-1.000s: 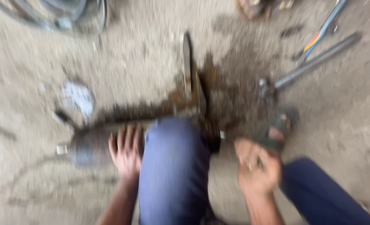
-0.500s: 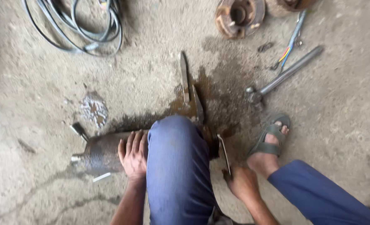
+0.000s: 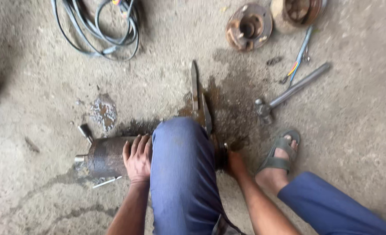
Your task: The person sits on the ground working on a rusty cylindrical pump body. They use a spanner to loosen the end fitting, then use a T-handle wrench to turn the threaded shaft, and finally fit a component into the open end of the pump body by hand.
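Your left hand (image 3: 137, 159) lies flat, fingers spread, on the rusty grey metal cylinder (image 3: 106, 156) lying on the rough, oil-stained concrete floor (image 3: 36, 87). Your right hand (image 3: 235, 163) reaches behind your knee; can't tell its grip. A steel hammer (image 3: 288, 92) and black coiled cable (image 3: 101, 26) lie nearby.

No pkgs, labels, signs or screens.

coiled cables (image 3: 101, 26), two rusty hubs (image 3: 248, 27), hammer (image 3: 288, 92), perhaps a screwdriver (image 3: 300, 54).
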